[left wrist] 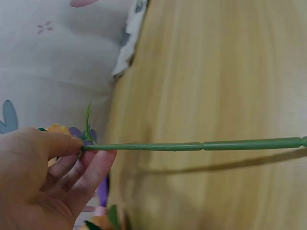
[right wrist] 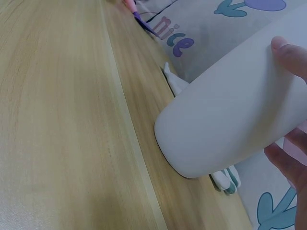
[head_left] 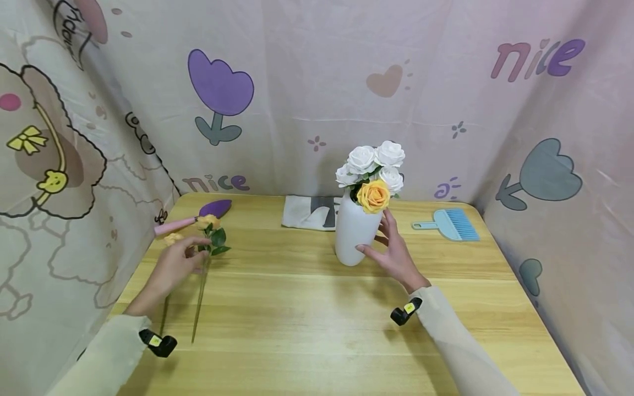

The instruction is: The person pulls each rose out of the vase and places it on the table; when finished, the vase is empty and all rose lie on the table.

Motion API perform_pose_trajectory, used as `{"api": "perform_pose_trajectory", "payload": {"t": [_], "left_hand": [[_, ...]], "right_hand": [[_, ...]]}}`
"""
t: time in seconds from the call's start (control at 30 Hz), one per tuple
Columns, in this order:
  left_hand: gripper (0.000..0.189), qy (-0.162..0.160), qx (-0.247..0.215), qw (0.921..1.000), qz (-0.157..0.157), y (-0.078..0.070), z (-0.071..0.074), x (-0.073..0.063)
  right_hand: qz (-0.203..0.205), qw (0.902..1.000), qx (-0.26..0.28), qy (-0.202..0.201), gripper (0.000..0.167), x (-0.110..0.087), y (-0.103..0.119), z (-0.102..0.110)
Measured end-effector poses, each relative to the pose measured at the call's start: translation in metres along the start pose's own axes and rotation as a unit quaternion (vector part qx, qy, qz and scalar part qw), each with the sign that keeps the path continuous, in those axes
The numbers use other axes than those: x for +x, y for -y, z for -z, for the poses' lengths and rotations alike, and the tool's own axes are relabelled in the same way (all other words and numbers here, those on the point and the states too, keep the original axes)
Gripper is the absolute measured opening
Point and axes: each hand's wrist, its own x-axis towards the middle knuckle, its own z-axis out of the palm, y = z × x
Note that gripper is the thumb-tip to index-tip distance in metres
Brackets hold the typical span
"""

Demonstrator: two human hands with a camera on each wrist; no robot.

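On the left, my left hand (head_left: 179, 263) pinches the green stem (left wrist: 192, 145) of a yellow rose (head_left: 208, 221) between thumb and fingers, just below its leaves. In the left wrist view the stem is above the table and throws a shadow on it. A second yellow rose (head_left: 173, 238) lies beside it, partly hidden by that hand. My right hand (head_left: 393, 254) grips the right side of a white vase (head_left: 354, 234), seen close up as a smooth wall (right wrist: 225, 115) in the right wrist view. White roses (head_left: 361, 159) and one yellow rose (head_left: 373, 196) stand in the vase.
A small trowel (head_left: 215, 208) with a purple blade and pink handle lies at the back left. Behind the vase is a folded white and grey cloth (head_left: 304, 213). At the back right lies a blue brush and dustpan (head_left: 448, 224). Printed curtains (head_left: 297, 82) enclose the table.
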Motion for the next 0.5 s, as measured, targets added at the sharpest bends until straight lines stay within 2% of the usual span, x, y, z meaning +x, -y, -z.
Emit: {"api": "perform_pose_trajectory", "payload": {"t": [0.13, 0.33, 0.5], "left_hand": [[0.039, 0.019, 0.010, 0.9997, 0.011, 0.009, -0.010, 0.000], [0.037, 0.037, 0.012, 0.9987, 0.033, 0.013, -0.021, 0.003], [0.036, 0.036, 0.013, 0.9984, 0.041, 0.014, -0.027, 0.003]], "right_hand": [[-0.003, 1.0000, 0.002, 0.001, 0.121, 0.000, 0.000, 0.000], [-0.008, 0.9999, 0.007, 0.003, 0.120, -0.001, -0.001, 0.001], [-0.005, 1.0000, 0.007, 0.002, 0.120, 0.001, -0.001, 0.001]]}}
